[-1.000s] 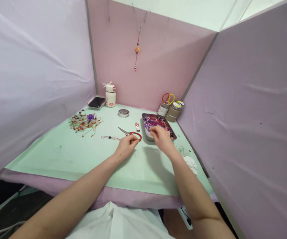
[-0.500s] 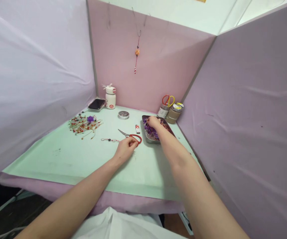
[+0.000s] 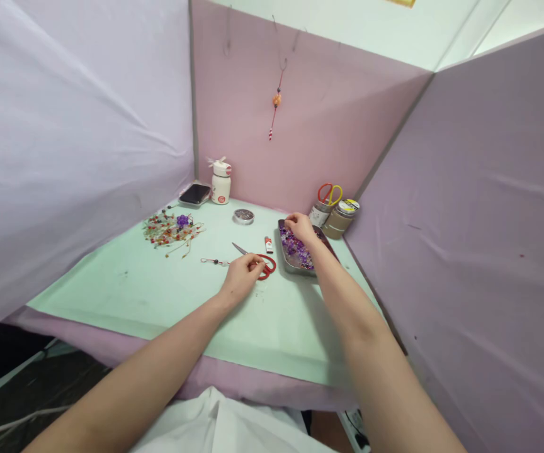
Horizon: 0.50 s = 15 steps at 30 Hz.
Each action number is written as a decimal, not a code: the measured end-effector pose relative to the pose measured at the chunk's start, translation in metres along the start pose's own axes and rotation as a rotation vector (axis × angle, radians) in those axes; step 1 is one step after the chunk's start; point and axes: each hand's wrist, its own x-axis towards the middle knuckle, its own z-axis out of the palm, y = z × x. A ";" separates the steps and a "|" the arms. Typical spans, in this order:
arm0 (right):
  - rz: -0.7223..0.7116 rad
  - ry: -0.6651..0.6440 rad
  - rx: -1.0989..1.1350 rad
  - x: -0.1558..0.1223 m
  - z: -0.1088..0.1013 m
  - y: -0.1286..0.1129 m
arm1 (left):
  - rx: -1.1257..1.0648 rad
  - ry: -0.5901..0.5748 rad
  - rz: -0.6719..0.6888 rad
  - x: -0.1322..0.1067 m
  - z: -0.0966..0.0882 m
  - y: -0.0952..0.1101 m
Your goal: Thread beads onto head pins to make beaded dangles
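My right hand [image 3: 299,227] reaches into a metal tray [image 3: 289,260] full of purple and pink beads, fingers curled down as if pinching among them. My left hand [image 3: 240,277] rests on the green table, fingers closed on a thin cord [image 3: 213,261] with a couple of beads that trails off to the left. Red-handled scissors [image 3: 259,262] lie just beyond the left hand, touching its fingertips.
A pile of beaded strands [image 3: 172,228] lies at the left. A small red lighter [image 3: 268,244], a round tin [image 3: 243,216], a white bottle [image 3: 221,182], a phone [image 3: 195,194] and two jars with scissors [image 3: 334,211] stand at the back. A beaded charm [image 3: 276,100] hangs on the pink wall.
My right hand moved from the near end of the bead tray to its far end. My left hand stayed in place on the cord.
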 end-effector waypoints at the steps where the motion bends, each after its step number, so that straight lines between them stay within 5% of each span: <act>1: -0.056 0.010 0.307 -0.011 -0.004 -0.003 | -0.023 0.029 -0.002 0.001 -0.001 0.001; 3: -0.127 -0.073 0.814 -0.036 -0.008 -0.010 | -0.047 0.088 0.009 0.003 -0.004 0.003; 6: -0.099 -0.178 1.128 -0.075 -0.005 -0.016 | -0.085 0.155 0.026 0.005 -0.007 0.005; 15: -0.002 -0.241 1.185 -0.114 0.039 -0.019 | -0.096 0.168 0.071 0.004 -0.007 0.001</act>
